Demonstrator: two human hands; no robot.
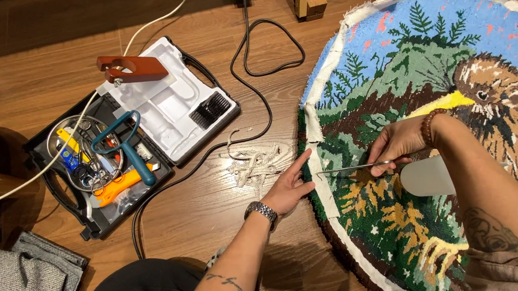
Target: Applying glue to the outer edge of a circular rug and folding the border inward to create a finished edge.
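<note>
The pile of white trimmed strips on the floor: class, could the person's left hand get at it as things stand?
Probably yes. The left hand rests empty on the rug's edge, the strips lie beside it on bare floor, and nothing lies between them.

The only package in view is an open black plastic tool case (95, 228) with a white moulded insert, lying on the wooden floor (216, 216); no labels, signs or screens show.
</note>
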